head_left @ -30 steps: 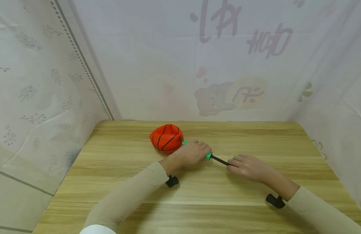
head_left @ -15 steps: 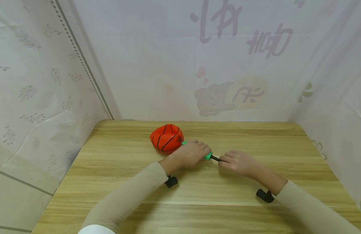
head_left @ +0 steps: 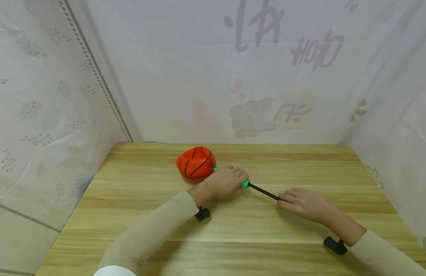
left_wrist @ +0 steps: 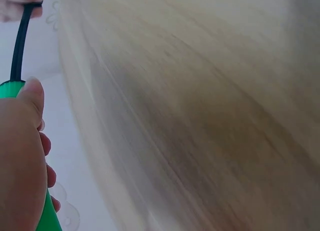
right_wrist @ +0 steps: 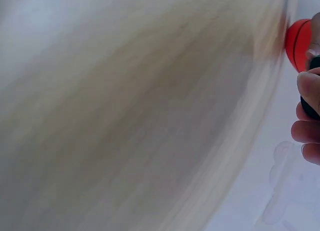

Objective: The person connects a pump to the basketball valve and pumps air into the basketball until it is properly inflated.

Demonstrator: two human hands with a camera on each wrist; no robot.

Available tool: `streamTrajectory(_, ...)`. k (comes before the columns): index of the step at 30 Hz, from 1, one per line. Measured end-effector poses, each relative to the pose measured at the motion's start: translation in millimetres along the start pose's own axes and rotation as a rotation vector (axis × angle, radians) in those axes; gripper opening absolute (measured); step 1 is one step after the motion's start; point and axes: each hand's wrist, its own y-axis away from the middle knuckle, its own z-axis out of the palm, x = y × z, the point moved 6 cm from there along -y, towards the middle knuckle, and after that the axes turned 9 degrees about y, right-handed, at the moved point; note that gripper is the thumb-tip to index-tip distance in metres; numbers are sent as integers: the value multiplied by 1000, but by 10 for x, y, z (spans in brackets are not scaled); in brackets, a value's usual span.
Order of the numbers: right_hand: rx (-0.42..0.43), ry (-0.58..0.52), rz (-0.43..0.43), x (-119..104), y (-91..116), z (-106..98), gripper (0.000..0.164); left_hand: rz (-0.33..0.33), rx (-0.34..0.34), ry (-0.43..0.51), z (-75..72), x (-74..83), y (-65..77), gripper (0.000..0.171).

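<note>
A red-orange toy basketball [head_left: 195,165] with black lines lies on the table, its top caved in. Against its right side sits the tip of a green hand pump [head_left: 245,184]. My left hand [head_left: 227,181] grips the green barrel, fingers wrapped round it, as the left wrist view also shows of the barrel [left_wrist: 49,218]. From the barrel a long stretch of black rod [head_left: 264,191] runs to the right. At its far end my right hand [head_left: 302,205] holds the black handle [right_wrist: 311,108], mostly hidden by the fingers in the head view.
Under both hands lies a wood-grain table [head_left: 254,253]. A pale printed cloth [head_left: 185,76] hangs behind it and along both sides. A black wrist-camera mount [head_left: 202,214] juts below the left wrist and another mount [head_left: 335,245] below the right.
My right hand first moves in toward the barrel, then draws back to the right, so more black rod shows now. The left hand and the ball stay almost still.
</note>
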Motion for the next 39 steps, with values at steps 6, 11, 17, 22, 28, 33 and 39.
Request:
streamTrajectory(6,-13,9,-20,56,-276,172,45,-28,-21,-14,-5,5,-17,28)
streamTrajectory(11,8,5,-19,115,-508,325,48,-39,-19,-32,-16,-5,-13,28)
streamTrajectory(17,24,18,-28,120,-607,402,49,-26,-5,-32,-32,-18,29,26)
streamTrajectory(22,60,0,-33,78,-429,314,43,-23,-1,-36,-16,-42,49,27)
streamTrajectory(28,58,3,-36,-14,-141,156,39,-11,-2,-39,3,-20,57,27)
streamTrajectory(33,55,32,-39,-35,7,80,42,-20,2,-44,-21,-40,72,26)
streamTrajectory(39,-16,34,-44,7,-125,163,41,-19,-11,-68,3,-21,45,28)
